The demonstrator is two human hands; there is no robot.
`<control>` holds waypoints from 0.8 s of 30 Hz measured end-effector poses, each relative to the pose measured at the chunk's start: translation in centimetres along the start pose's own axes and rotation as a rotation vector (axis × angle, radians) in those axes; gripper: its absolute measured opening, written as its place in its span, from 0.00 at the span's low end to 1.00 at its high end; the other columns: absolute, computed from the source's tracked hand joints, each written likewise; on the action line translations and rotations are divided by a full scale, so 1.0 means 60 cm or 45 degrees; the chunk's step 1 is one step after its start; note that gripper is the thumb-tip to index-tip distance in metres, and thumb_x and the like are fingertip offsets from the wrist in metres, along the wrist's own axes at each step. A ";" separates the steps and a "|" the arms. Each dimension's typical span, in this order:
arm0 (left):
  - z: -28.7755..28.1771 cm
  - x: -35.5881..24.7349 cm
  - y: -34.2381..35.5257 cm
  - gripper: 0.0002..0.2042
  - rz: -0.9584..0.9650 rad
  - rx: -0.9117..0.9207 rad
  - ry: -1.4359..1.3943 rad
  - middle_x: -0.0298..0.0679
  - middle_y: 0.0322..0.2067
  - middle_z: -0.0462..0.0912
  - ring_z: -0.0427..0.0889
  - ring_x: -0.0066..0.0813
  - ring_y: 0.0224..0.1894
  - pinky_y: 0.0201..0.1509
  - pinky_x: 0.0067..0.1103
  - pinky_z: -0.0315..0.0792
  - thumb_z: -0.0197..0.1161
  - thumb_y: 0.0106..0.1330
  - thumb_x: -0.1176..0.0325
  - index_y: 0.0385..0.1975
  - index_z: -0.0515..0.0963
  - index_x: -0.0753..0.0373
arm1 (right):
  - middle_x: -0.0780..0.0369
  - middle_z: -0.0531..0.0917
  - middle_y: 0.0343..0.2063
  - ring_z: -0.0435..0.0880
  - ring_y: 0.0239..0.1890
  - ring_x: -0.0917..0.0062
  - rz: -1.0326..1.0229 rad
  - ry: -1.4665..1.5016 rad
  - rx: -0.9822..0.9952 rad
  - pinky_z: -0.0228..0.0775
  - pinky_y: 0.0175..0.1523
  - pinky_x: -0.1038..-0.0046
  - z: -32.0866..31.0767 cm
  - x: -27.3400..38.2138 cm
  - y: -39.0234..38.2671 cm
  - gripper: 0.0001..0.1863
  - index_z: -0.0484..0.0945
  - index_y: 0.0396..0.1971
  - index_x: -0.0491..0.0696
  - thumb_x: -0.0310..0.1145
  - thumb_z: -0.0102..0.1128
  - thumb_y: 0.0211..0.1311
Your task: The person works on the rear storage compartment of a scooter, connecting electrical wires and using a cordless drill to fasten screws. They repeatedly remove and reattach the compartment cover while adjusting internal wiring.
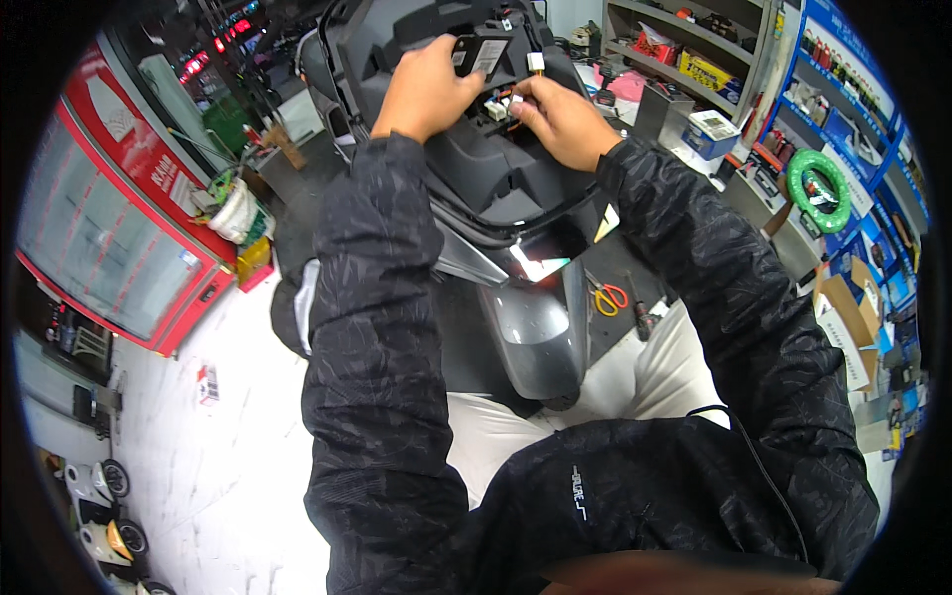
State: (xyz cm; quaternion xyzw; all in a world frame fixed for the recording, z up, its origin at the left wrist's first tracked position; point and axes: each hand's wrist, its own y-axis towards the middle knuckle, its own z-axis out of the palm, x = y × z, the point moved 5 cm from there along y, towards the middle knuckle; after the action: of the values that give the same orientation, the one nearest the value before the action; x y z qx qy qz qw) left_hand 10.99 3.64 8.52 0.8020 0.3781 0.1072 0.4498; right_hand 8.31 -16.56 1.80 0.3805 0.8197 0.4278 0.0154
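Note:
In front of me stands a dark grey scooter [506,193] with its black body panel opened up. My left hand [424,91] is closed on a flat black box [490,54] with a white label, holding it over the opening. Just to the right, the fingers of my right hand [567,121] pinch a white wire connector [516,100]. Another pale plug [496,111] sits among coloured wires beside those fingertips. A separate white connector [536,61] on yellowish wires sticks up behind my right hand. Deeper wiring is hidden by my hands.
Below the scooter's rear fender [535,332], scissors [606,297] with orange handles and a screwdriver [643,319] lie on a dark mat. A red glass-door fridge [129,238] stands left, blue shelving [843,109] right. A green coiled ring [819,190] hangs there.

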 end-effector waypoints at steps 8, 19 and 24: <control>-0.033 -0.023 -0.055 0.33 -0.034 -0.346 0.507 0.39 0.41 0.86 0.82 0.41 0.52 0.63 0.38 0.66 0.85 0.59 0.54 0.63 0.81 0.62 | 0.53 0.92 0.39 0.91 0.46 0.53 0.076 0.181 -0.034 0.80 0.50 0.54 0.015 -0.003 -0.015 0.18 0.81 0.53 0.46 0.46 0.61 0.80; -0.036 -0.033 -0.073 0.39 -0.355 -0.146 0.705 0.39 0.48 0.84 0.77 0.44 0.59 0.67 0.41 0.64 0.84 0.58 0.53 0.71 0.77 0.51 | 0.57 0.90 0.32 0.89 0.37 0.53 -0.169 0.260 -0.076 0.78 0.41 0.54 0.017 0.000 -0.025 0.14 0.81 0.48 0.47 0.43 0.68 0.74; -0.034 -0.043 -0.083 0.41 -0.430 -0.202 0.884 0.50 0.63 0.76 0.74 0.52 0.67 0.72 0.45 0.66 0.84 0.59 0.48 0.72 0.77 0.52 | 0.58 0.89 0.29 0.89 0.34 0.57 -0.240 0.271 -0.143 0.78 0.40 0.56 0.016 0.002 -0.026 0.14 0.82 0.46 0.48 0.43 0.68 0.74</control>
State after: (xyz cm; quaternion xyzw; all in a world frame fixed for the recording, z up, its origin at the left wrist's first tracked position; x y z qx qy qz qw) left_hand 5.61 4.65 6.10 0.6073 0.6248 0.3257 0.3670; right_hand 7.57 -16.36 0.12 0.2529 0.8236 0.5075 -0.0104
